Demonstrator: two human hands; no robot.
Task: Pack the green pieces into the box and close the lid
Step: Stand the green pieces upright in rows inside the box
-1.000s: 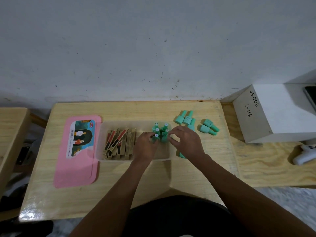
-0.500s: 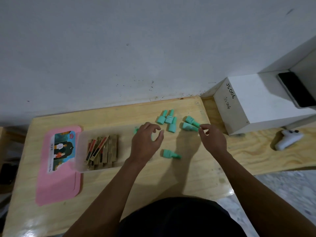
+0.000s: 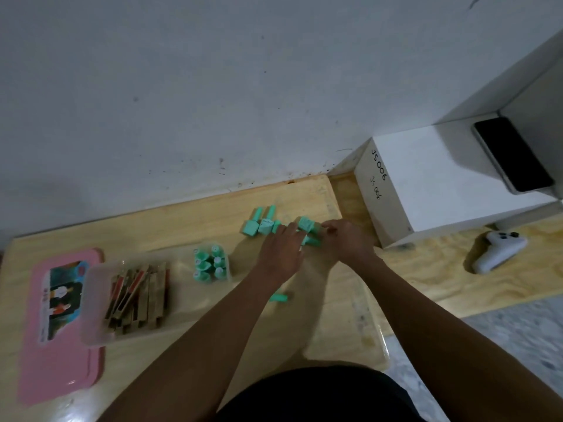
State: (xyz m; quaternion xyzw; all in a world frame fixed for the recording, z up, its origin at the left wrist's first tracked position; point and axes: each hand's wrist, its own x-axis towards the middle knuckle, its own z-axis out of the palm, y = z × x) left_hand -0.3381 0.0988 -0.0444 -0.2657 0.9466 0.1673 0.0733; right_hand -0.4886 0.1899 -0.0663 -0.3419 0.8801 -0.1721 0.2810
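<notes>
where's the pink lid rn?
Head view, far left: the pink lid lies flat on the wooden table, off the box, its right edge tucked under the clear box that holds the wooden pieces.

The left hand [image 3: 281, 249] left the box [image 3: 100, 300], joining the right hand [image 3: 345, 239] at the loose green pieces [image 3: 306, 225].
</notes>
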